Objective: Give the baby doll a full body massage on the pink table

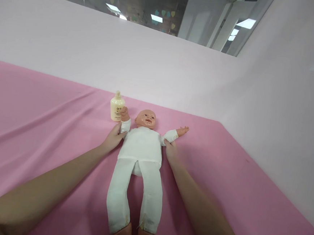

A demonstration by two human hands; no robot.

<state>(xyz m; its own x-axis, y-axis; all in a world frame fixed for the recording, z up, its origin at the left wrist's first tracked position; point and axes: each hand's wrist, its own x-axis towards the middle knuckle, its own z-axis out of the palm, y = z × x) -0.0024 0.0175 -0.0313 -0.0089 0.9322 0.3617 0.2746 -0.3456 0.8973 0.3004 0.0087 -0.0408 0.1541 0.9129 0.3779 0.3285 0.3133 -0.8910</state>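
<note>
The doll (140,156) wears a plain white top and white trousers, the cuffs near the feet faintly stained yellowish; its head, hands and feet are peachy tan. It lies on a plain pink sheet (37,122) with no pattern. Just far-left of the doll's head stands a pale cream-yellow bottle (116,108) with a small darker print on its front. The walls (97,51) behind and to the right are very pale pink.
</note>
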